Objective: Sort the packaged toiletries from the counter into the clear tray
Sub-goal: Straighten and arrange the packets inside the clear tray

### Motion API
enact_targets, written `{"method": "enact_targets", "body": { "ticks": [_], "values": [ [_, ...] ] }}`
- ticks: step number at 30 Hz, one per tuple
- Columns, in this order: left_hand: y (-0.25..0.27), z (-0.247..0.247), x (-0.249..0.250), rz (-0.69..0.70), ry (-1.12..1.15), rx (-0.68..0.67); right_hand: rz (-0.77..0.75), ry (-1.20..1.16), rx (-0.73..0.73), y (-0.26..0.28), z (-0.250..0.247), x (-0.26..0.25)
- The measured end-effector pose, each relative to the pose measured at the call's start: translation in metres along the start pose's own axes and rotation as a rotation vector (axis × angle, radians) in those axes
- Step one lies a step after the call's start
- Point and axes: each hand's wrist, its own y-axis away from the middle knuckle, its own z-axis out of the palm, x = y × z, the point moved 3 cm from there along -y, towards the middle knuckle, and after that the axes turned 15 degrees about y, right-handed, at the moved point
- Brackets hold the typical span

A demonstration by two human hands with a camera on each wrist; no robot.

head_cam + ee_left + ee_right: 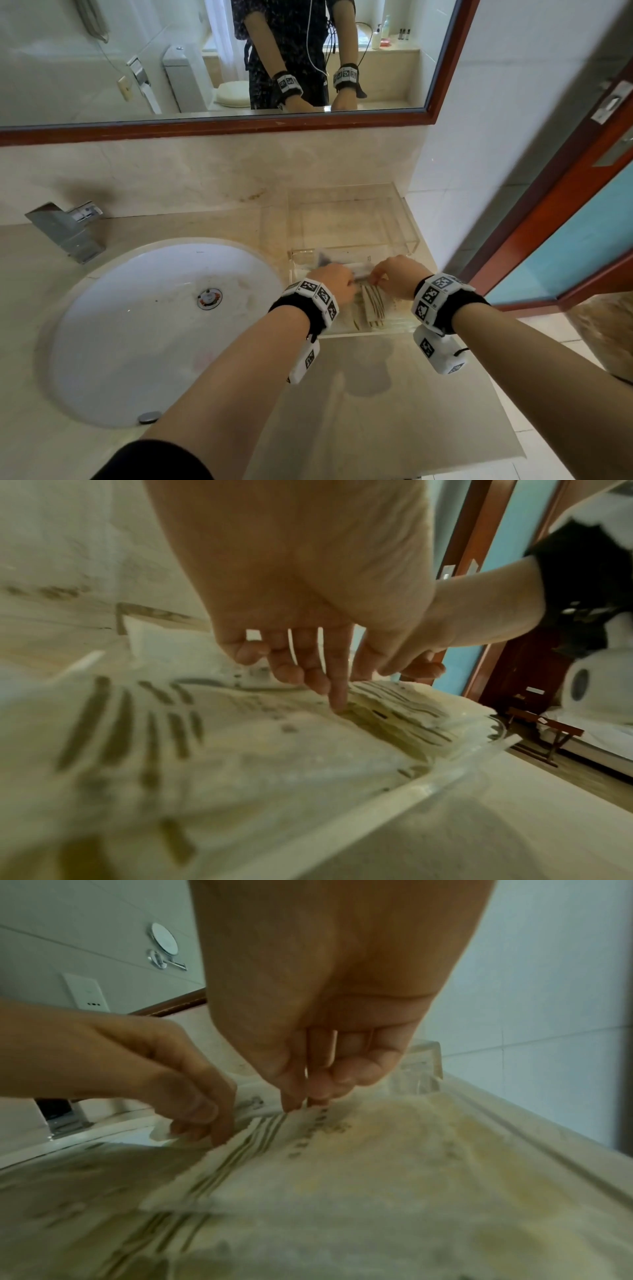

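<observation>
The clear tray (pixel 370 334) stands on the counter right of the sink. Flat white packets with olive stripes (pixel 371 305) lie stacked in its near part. Both hands reach into it from the front. My left hand (pixel 352 284) points its fingers down, and the index fingertip (pixel 339 707) presses on the packets (pixel 240 737) beside a fanned stack. My right hand (pixel 303 1106) pinches the far edge of the top packet (pixel 342 1150) between thumb and index finger. The tray's rim (pixel 428 791) and far corner (pixel 424 1064) show clearly. My hands hide what lies under them.
A white sink basin (pixel 164 325) with a steel faucet (pixel 68 229) takes up the left. A framed mirror (pixel 239 126) hangs above the backsplash. A wooden door frame (pixel 548 240) stands close on the right. Bare counter (pixel 394 394) stretches in front of the tray.
</observation>
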Motion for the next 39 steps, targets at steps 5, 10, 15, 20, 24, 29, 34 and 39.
{"method": "enact_targets", "body": {
  "ticks": [5, 10, 15, 20, 24, 29, 34, 39],
  "values": [
    [-0.002, -0.001, -0.020, -0.086, -0.089, -0.029, -0.062, 0.061, -0.092, -0.006, 0.005, -0.022],
    [-0.004, -0.001, -0.024, -0.082, -0.159, 0.008, -0.093, 0.138, -0.086, -0.011, 0.006, -0.029],
    [-0.007, -0.005, -0.031, -0.102, -0.246, 0.040, -0.065, 0.145, -0.071, -0.019, 0.006, -0.026],
    [-0.008, -0.006, -0.033, -0.111, -0.209, 0.041, -0.005, 0.108, -0.079, -0.027, 0.006, -0.027],
    [-0.007, -0.008, -0.034, -0.121, -0.127, 0.028, 0.000, 0.080, -0.110, -0.030, 0.009, -0.028],
    [-0.002, -0.006, -0.034, -0.104, -0.142, 0.040, -0.031, 0.099, -0.117, -0.029, 0.010, -0.031],
    [0.000, -0.012, -0.031, -0.055, -0.218, 0.090, -0.054, 0.123, -0.058, -0.023, 0.006, -0.033],
    [0.006, -0.024, -0.030, 0.068, -0.194, 0.217, -0.035, 0.025, 0.158, -0.023, -0.007, -0.025]
  ]
}}
